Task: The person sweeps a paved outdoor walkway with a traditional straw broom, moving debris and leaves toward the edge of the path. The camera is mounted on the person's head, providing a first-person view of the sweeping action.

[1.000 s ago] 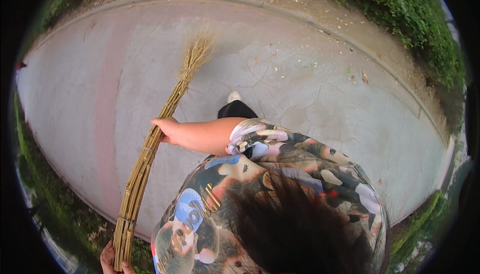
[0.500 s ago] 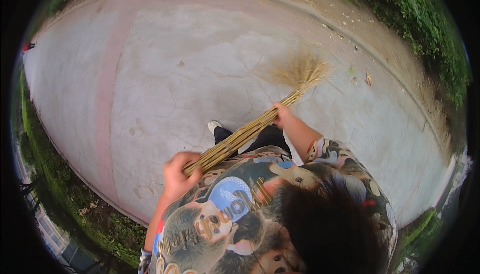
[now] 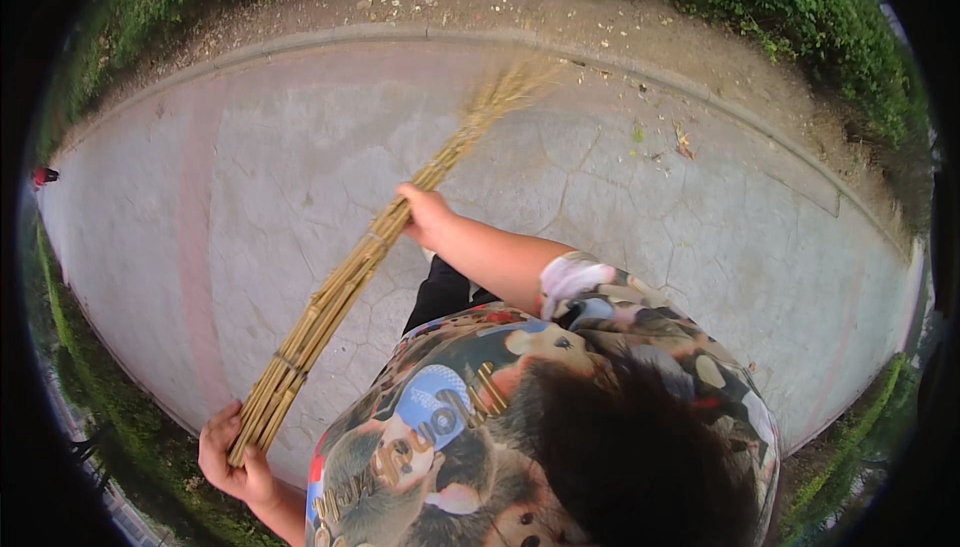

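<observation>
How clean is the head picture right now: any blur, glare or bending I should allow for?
Head view: the broom's bristle end is smeared, likely motion blur, while its stalks look sharper; the curb bows from fisheye distortion; the corners are black; light on the paving looks soft, without strong glare or hard shadows.

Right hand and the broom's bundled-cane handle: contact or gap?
Touching. The head view shows it: the right hand grips the bundled-cane handle, its thumb lying against the canes below the blurred bristles.
</observation>
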### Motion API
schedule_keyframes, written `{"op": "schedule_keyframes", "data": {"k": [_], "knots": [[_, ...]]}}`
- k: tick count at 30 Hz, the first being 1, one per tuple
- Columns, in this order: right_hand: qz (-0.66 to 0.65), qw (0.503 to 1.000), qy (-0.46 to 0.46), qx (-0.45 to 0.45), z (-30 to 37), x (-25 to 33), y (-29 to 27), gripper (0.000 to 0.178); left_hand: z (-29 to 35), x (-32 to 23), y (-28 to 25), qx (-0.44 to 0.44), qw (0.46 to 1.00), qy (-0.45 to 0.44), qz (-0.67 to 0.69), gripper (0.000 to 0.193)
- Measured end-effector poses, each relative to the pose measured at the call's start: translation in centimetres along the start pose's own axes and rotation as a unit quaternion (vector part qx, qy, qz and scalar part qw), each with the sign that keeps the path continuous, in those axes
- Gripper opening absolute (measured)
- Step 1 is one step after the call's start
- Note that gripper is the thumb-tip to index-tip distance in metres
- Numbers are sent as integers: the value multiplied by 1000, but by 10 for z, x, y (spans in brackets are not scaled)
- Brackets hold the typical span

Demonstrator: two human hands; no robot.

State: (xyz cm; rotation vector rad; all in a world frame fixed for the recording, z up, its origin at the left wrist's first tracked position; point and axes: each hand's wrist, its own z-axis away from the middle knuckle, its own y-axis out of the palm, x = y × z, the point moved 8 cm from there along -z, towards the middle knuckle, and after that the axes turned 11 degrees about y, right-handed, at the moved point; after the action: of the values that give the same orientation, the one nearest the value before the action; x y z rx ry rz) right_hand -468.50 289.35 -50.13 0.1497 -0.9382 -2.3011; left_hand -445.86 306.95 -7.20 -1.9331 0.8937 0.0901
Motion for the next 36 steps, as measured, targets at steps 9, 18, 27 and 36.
{"op": "schedule_keyframes", "data": {"k": [9, 18, 27, 36], "knots": [[31, 997, 62, -21, -131, 108, -3, 24, -152, -24, 181, 101, 989, 108, -27, 24], [-158, 965, -124, -171, -19, 315, -279, 21, -250, -58, 389, 230, 916, 240, 226, 26], [-168, 979, -85, -80, 17, 319, -161, 19, -290, -46, 288, 112, 978, 113, 132, 38], [-97, 992, 84, 1, 57, 318, -184, 20, -241, -225, 298, 112, 991, 42, -54, 46]]}}
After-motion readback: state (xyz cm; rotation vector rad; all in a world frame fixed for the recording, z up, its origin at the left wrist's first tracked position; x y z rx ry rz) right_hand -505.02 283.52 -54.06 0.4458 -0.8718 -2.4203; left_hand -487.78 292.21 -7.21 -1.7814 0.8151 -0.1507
